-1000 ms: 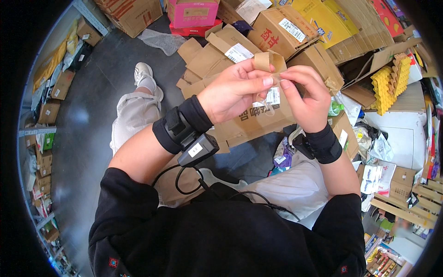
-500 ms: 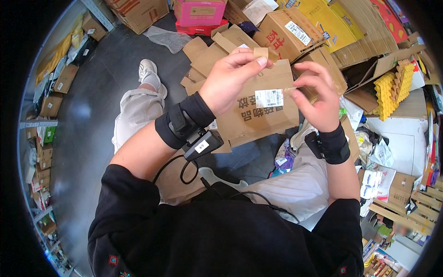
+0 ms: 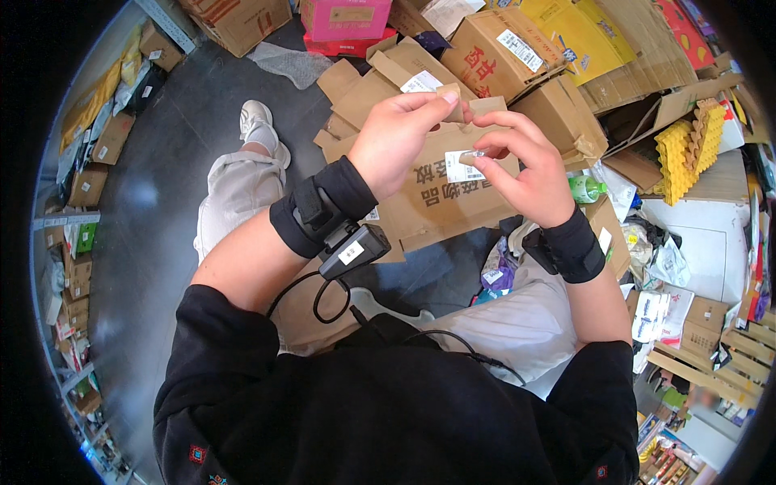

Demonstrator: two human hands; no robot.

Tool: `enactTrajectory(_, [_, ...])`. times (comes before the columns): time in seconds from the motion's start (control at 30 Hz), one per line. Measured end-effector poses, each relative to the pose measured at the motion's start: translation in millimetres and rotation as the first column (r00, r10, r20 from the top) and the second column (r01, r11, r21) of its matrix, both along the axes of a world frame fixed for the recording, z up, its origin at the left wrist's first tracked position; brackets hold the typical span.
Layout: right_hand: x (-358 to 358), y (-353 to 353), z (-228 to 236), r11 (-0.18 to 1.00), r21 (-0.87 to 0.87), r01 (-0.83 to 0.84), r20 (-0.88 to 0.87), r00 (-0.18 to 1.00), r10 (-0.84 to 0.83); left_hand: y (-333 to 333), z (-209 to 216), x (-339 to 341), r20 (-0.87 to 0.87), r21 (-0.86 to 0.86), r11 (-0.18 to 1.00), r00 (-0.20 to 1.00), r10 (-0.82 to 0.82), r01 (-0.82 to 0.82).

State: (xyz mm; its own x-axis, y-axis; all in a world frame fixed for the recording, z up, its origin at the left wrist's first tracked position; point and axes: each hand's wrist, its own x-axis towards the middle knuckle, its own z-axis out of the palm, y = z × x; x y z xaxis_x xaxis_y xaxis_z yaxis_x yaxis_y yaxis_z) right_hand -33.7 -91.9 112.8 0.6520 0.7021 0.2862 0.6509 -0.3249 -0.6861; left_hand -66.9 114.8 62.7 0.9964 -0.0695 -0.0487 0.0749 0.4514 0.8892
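Note:
My left hand point(image 3: 394, 141) is raised over a flattened cardboard box point(image 3: 477, 202) with dark print. Its thumb and fingers pinch a small tan strip point(image 3: 449, 94) that looks like tape or card. Close by on the right, my right hand point(image 3: 529, 171) has its thumb and forefinger drawn together on a small clear, shiny scrap point(image 3: 470, 155). The other fingers of that hand are bent and apart. A white label point(image 3: 459, 171) on the box shows partly behind the right fingertips. The two hands are near each other, above the cardboard.
A brown carton point(image 3: 497, 52), a pink box point(image 3: 346, 20) and yellow card point(image 3: 582, 40) are piled beyond. Yellow egg-tray foam point(image 3: 687, 158) and a green bottle point(image 3: 588, 189) sit at right. Shelves with parcels point(image 3: 89, 184) line the left. Bubble wrap point(image 3: 291, 65) lies on the floor.
My right hand has moved left, toward my left hand, and its fingers have drawn in over the label. The left hand has barely shifted, with the tan strip still pinched.

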Motion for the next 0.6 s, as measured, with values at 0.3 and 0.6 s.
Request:
enactTrajectory(0.3, [0, -1, -2, 0.997, 0.073, 0.036, -0.030, 0.999, -0.034, 2, -1, 3, -0.028, -0.031, 1.000, 1.000, -0.001, 0.000])
enactTrajectory(0.6, [4, -20, 15, 0.993, -0.029, 0.111, -0.161, 0.980, -0.114, 4, -3, 4, 0.208, 0.376, 0.926, 0.977, -0.046, -0.036])
